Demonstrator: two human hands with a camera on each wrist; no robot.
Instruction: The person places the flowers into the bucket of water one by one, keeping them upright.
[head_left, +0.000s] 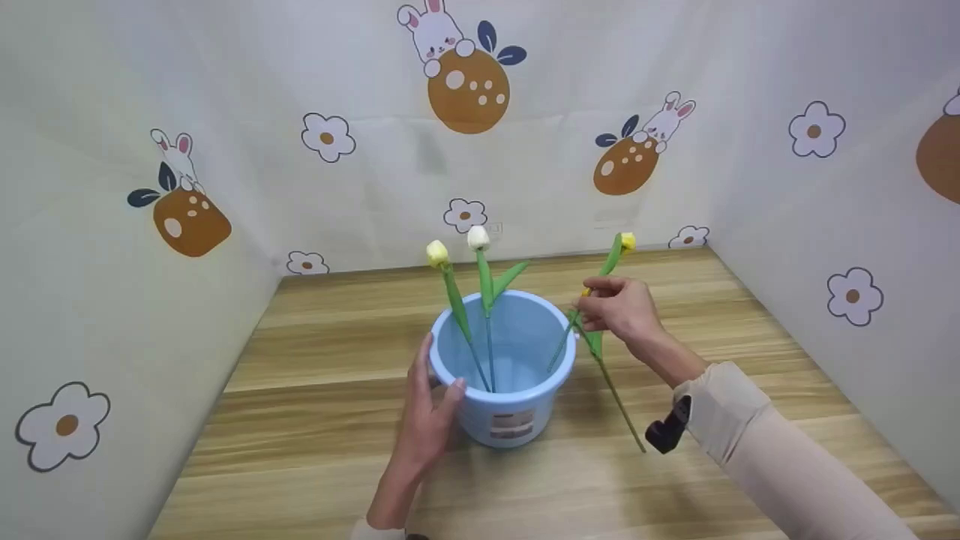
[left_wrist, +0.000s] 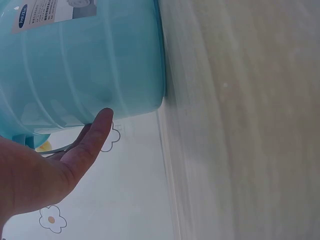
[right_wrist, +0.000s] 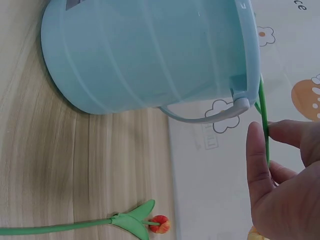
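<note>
A light blue bucket (head_left: pixel 480 420) stands upright on the wooden table. Inside it lean a pale yellow tulip (head_left: pixel 437 253) and a white tulip (head_left: pixel 478 238), their blooms above the rim. My left hand (head_left: pixel 424 427) rests against the bucket's left side, thumb at the front rim; in the left wrist view one straight finger touches the wall. Over the right rim, my right hand (head_left: pixel 621 307) pinches the green stem (right_wrist: pixel 265 110) of a yellow tulip (head_left: pixel 628 241), whose lower end reaches into the bucket. A red-orange tulip (right_wrist: pixel 160 224) lies on the table beside the bucket.
The bucket's handle (right_wrist: pixel 205 119) hangs down along its outside. Patterned white cloth walls (head_left: pixel 375 195) enclose the wooden table (head_left: pixel 315 420) at the back and both sides. A black strap-like device (head_left: pixel 667 426) sits at my right wrist.
</note>
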